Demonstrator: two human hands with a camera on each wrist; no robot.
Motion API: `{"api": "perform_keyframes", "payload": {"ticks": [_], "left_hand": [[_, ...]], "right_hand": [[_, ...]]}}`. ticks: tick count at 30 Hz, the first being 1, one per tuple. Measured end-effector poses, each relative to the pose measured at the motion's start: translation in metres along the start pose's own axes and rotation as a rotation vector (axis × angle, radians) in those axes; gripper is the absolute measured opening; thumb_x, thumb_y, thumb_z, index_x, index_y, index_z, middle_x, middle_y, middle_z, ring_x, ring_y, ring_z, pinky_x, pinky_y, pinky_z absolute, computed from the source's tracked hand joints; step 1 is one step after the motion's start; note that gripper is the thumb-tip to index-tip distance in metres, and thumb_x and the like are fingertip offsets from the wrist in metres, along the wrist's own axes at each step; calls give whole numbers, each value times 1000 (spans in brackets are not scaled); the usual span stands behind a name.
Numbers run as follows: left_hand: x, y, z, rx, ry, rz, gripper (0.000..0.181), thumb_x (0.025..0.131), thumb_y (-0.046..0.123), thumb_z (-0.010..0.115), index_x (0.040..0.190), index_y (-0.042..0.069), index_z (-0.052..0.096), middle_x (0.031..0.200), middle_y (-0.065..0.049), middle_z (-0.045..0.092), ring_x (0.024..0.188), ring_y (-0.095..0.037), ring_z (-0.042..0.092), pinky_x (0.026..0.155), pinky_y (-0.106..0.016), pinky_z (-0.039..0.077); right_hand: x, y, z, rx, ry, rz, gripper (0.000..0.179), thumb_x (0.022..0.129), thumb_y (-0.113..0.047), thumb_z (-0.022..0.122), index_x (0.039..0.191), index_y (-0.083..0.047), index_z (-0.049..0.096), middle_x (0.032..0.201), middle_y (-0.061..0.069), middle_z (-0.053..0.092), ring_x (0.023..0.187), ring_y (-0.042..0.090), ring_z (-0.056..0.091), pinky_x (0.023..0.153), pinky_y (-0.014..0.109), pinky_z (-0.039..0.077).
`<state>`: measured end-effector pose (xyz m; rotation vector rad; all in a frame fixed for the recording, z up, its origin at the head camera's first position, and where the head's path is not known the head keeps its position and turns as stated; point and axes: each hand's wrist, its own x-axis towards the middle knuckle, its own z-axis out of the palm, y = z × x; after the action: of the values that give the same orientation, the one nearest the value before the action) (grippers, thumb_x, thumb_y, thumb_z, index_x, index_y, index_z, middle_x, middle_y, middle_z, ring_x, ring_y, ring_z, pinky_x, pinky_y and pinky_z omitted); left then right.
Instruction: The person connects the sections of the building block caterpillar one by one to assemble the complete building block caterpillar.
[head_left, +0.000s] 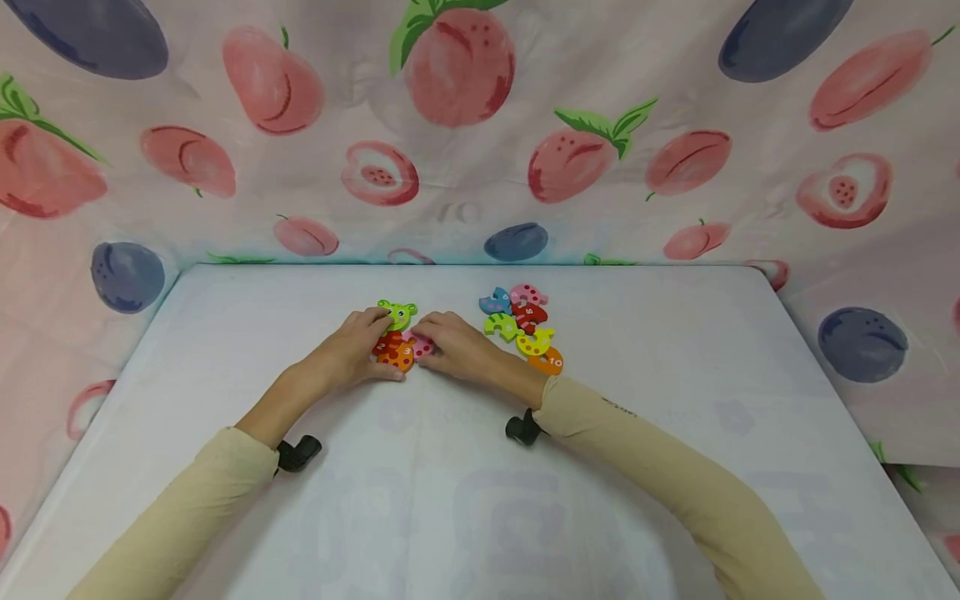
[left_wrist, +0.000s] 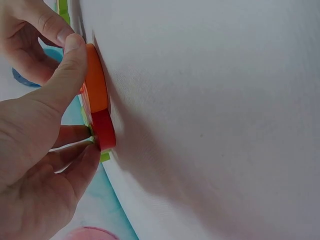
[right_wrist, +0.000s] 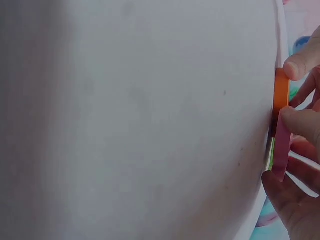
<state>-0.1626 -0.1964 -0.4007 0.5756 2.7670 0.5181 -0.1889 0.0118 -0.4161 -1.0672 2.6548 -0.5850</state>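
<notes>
Several flat, numbered animal puzzle pieces lie close together on the white table. My left hand (head_left: 348, 350) spans the left group, with its thumb against the orange piece (left_wrist: 96, 80) and fingertips at the red piece (left_wrist: 103, 131). A green animal-head piece (head_left: 401, 317) lies at the top of this group, partly under the left fingers. From the other side, my right hand (head_left: 465, 346) pinches the pink spotted piece (right_wrist: 283, 147) between thumb and fingers, set against the orange and red ones. The fingers hide parts of the group.
Right of the hands lies a second cluster: a blue piece (head_left: 495, 301), a pink piece (head_left: 529, 293), a red piece (head_left: 531, 315), a green striped piece (head_left: 500, 326), a yellow piece (head_left: 536, 342) and an orange piece (head_left: 547, 362). A fruit-print curtain (head_left: 465, 200) hangs behind the table (head_left: 675, 350).
</notes>
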Motion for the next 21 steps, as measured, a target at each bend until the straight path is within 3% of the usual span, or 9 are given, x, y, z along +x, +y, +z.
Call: {"api": "perform_keyframes", "payload": {"ticks": [6, 12, 16, 21], "left_hand": [[-1, 2, 0, -10, -4, -9, 94, 78, 41, 79, 147, -4, 34, 153, -21, 30, 137, -38, 31, 113, -54, 34], [0, 0, 2, -23, -4, -14, 92, 79, 41, 78, 147, -3, 35, 154, -20, 29, 139, -38, 30, 113, -55, 33], [-2, 1, 7, -24, 14, 21, 83, 81, 40, 76, 148, 9, 39, 155, -20, 29, 139, -39, 30, 110, -57, 36], [-9, 2, 12, 48, 11, 79, 64, 88, 40, 68, 146, 27, 45, 155, -18, 29, 142, -41, 28, 106, -59, 40]], "right_hand": [[-3, 0, 0, -133, -63, -48, 49, 95, -28, 62, 139, -10, 52, 139, 7, 52, 126, 21, 48, 107, 31, 44], [-9, 0, -1, -185, -117, -27, 58, 95, -30, 61, 147, -14, 42, 150, 8, 42, 138, 24, 38, 114, 34, 38], [-25, 6, -6, -184, -85, 2, 63, 94, -31, 63, 150, -18, 36, 153, 6, 38, 141, 21, 35, 113, 36, 39], [-56, 23, -19, -116, -1, 42, 63, 92, -28, 65, 148, -18, 39, 148, 2, 43, 140, 19, 37, 110, 38, 42]]}}
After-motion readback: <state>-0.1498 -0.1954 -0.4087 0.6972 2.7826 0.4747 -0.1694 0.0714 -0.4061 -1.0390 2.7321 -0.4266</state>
